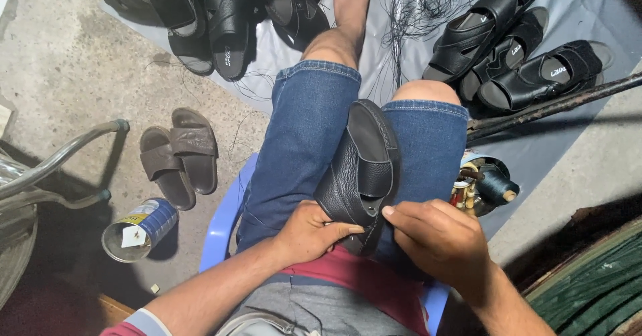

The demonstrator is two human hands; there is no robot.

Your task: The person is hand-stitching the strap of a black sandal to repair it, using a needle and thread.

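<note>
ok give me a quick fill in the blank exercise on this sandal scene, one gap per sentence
1. The black leather sandal held by the left hand and right hand rests between the person's ____.
2. The pair of slides on the concrete floor is ____ in colour.
3. The open tin can lies on its ____.
4. The person sits on a chair made of pale blue ____.

Missing words: thighs; brown; side; plastic
</note>
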